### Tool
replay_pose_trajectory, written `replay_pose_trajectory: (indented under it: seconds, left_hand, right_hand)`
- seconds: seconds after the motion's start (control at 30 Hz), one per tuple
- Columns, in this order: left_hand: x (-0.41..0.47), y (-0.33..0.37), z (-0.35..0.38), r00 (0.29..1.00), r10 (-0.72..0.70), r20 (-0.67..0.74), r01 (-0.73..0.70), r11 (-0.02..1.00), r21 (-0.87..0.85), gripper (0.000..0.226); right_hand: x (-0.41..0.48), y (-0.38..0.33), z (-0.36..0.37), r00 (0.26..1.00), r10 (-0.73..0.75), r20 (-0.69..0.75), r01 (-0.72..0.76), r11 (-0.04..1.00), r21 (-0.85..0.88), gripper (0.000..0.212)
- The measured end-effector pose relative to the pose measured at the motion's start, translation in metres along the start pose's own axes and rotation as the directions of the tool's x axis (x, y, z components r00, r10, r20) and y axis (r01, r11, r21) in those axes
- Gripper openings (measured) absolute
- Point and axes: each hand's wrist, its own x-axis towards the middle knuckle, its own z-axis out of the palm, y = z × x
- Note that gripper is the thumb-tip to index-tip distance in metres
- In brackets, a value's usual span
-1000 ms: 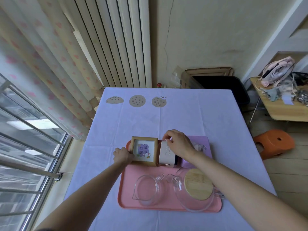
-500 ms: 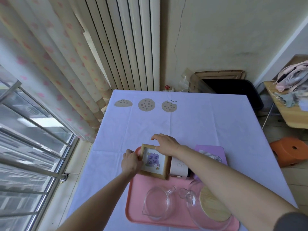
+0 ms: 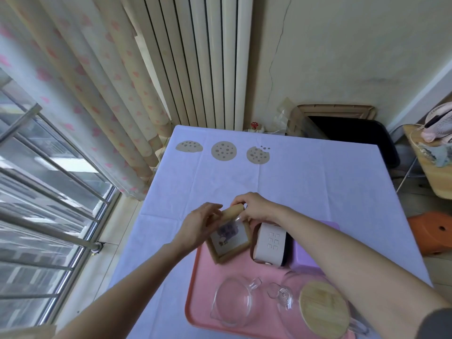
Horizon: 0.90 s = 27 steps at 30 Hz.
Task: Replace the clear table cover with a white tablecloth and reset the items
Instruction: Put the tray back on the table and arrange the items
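A white tablecloth (image 3: 305, 182) with three printed cookies near its far left edge covers the table. On it at the near side lies a pink tray (image 3: 208, 289). Above the tray's far left corner a small wooden picture frame (image 3: 230, 238) is tilted and lifted, held by both hands. My left hand (image 3: 198, 226) grips its left side. My right hand (image 3: 254, 206) pinches its top edge. Beside the frame on the tray stands a white box-like device (image 3: 270, 241). A glass cup (image 3: 234, 302) and a glass teapot with a bamboo lid (image 3: 322, 309) sit on the tray's near part.
A purple item (image 3: 305, 255) lies partly under my right arm beside the tray. A radiator and curtains stand behind the table, a window at the left. At the right are a black chair (image 3: 362, 133), a wooden side table with a fan (image 3: 437, 121), and an orange stool (image 3: 430, 233).
The frame has risen off the tray and tilted. My right hand went from the white device to the frame's top edge. The camera view swung right and closer.
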Motion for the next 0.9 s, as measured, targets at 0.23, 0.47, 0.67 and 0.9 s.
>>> replay_pose_trajectory:
  seconds: [0.23,0.47,0.67,0.9]
  left_hand:
    - [0.013,-0.025,-0.027,0.819,-0.238,0.521,0.497,0.748,-0.44,0.037]
    - [0.012,-0.015,-0.013,0.882,-0.137,0.45,0.33,0.862,-0.384,0.029]
    - [0.029,-0.019,-0.017,0.951,-0.275,0.138,0.298,0.937,-0.183,0.021]
    - [0.06,-0.007,-0.036,0.733,-0.594,0.332,0.68,0.625,-0.383,0.012]
  right_hand:
    - [-0.009,-0.008,-0.031,0.997,-0.06,0.045,0.051,0.985,0.166,0.031]
    - [-0.012,-0.017,-0.05,0.995,-0.066,0.075,0.052,0.982,0.181,0.028]
    - [-0.012,-0.017,-0.055,0.997,-0.052,0.056,0.04,0.979,0.202,0.03]
    - [0.0,-0.028,-0.046,0.996,-0.091,-0.009,0.091,0.971,0.223,0.031]
